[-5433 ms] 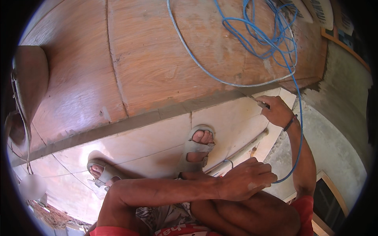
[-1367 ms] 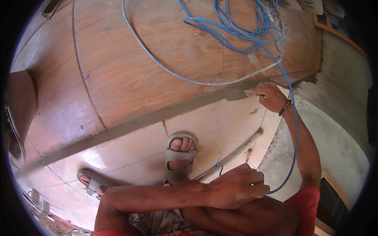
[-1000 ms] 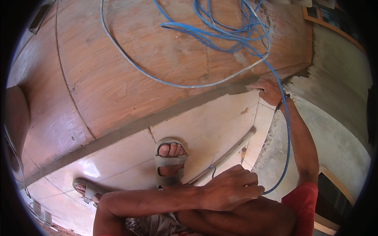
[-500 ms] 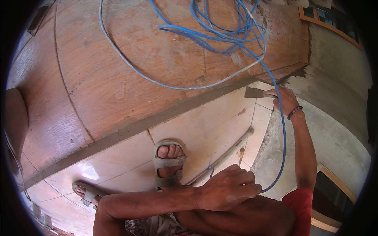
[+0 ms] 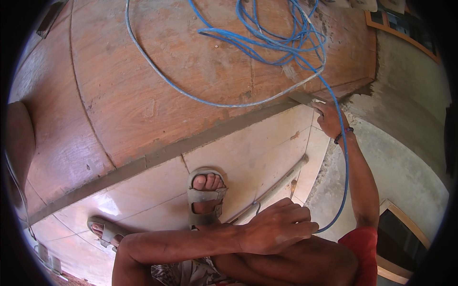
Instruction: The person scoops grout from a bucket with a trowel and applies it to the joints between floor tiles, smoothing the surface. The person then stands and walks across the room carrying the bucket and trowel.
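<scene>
My right hand (image 5: 330, 119) grips a putty knife. Its flat grey blade (image 5: 301, 98) lies at the far right end of the grey mortar strip (image 5: 191, 142) between the brown and the pale tiles. A blue hose (image 5: 345, 171) hangs across that hand near the wrist. Closer in, my left hand (image 5: 276, 226) is closed with fingers curled above my bent knee. The hose runs up to its fingertips and goes out of sight there; whether the fingers hold it is hidden.
Loops of the blue hose (image 5: 281, 50) lie on the brown tiled floor (image 5: 157, 90). A long pale tube (image 5: 284, 181) rests on the pale tiles beside my sandalled foot (image 5: 206, 195). At right stand a rough cement wall (image 5: 405, 71) and a wood-framed opening (image 5: 400, 238).
My right hand has moved slightly left and nearer, and the knife blade has turned and shifted from the pale tile onto the mortar strip. My left hand stays put.
</scene>
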The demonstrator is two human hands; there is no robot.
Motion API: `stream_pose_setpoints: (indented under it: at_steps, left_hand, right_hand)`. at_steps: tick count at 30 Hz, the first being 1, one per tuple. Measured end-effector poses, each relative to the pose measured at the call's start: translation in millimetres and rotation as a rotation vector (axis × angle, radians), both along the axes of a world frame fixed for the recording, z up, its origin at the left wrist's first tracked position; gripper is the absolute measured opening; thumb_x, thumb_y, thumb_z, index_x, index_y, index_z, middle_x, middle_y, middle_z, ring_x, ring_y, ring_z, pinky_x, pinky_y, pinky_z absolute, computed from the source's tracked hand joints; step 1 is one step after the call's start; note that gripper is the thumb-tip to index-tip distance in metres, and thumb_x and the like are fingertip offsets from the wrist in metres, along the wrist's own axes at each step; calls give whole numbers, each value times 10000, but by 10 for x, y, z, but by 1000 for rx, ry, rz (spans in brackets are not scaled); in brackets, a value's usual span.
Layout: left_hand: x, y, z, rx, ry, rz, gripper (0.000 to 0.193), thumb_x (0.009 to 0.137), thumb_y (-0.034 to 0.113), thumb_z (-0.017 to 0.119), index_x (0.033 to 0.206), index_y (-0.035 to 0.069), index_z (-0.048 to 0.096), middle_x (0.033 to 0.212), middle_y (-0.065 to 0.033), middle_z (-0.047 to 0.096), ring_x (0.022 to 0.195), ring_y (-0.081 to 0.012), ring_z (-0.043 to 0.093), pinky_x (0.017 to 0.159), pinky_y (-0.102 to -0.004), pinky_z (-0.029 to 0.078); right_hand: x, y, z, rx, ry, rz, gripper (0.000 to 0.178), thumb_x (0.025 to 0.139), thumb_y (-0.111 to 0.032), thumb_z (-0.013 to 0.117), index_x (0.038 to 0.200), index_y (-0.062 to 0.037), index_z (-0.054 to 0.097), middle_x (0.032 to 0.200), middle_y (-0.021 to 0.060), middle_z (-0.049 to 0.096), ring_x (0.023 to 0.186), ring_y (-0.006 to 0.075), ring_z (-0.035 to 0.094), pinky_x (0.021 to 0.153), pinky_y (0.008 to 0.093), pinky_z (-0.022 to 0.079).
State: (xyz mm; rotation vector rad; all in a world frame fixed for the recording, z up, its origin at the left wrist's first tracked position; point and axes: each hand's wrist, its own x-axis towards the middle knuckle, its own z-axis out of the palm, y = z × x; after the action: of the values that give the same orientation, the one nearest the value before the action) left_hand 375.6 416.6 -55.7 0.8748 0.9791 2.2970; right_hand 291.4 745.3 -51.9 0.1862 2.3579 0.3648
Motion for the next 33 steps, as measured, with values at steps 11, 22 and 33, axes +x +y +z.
stream_pose_setpoints:
  at_steps: [11,22,33]
  left_hand:
    - [-20,12,39,-14,-35,28,192,821,112,624,1004,76,577,817,-56,490,729,-227,520,673,-346,402]
    - [-17,-19,1,-13,-3,-22,243,851,147,618,1076,65,575,872,-51,536,787,-214,551,708,-360,397]
    - [0,-8,48,-8,-26,9,233,831,121,628,1052,64,578,839,-54,522,766,-219,550,695,-359,397]
  right_hand:
    - [-59,-267,-96,13,-129,-5,365,760,-65,556,1098,-97,691,979,199,668,954,343,639,886,427,500]
    - [-59,165,530,-32,-1,-9,341,778,-44,542,1098,-54,659,893,161,667,853,336,631,793,408,513]
    - [362,421,-179,-669,389,-1295,494,911,-161,475,1380,-33,389,707,97,588,494,168,561,404,304,461]
